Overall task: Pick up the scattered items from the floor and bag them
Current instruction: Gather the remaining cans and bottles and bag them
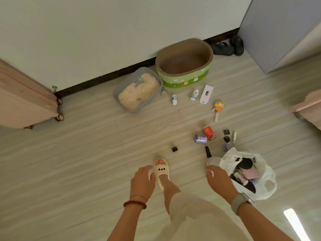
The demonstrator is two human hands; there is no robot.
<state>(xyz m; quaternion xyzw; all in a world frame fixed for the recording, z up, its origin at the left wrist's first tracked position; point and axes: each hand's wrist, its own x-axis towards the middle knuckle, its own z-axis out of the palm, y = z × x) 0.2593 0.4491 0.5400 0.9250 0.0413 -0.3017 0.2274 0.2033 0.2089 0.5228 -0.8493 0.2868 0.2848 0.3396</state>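
A white plastic bag (265,185) lies open on the floor at the right, with dark and pink items inside. My right hand (219,180) hovers just left of it, fingers relaxed, holding nothing. My left hand (142,181) hangs empty beside my slippered foot (161,173). Scattered ahead are a red can (209,133), a blue-white can (200,138), a black-capped bottle (208,153), a small dark block (174,149), two white bottles (174,99) (194,95), a white card package (206,94), an orange toy (219,106) and several small dark bits (226,139).
A grey litter tray (119,89) and a green oval cardboard basket (184,79) stand by the wall. A pink suitcase (22,105) stands at the left, dark slippers (227,46) in the far corner, a grey cabinet (278,32) at the right.
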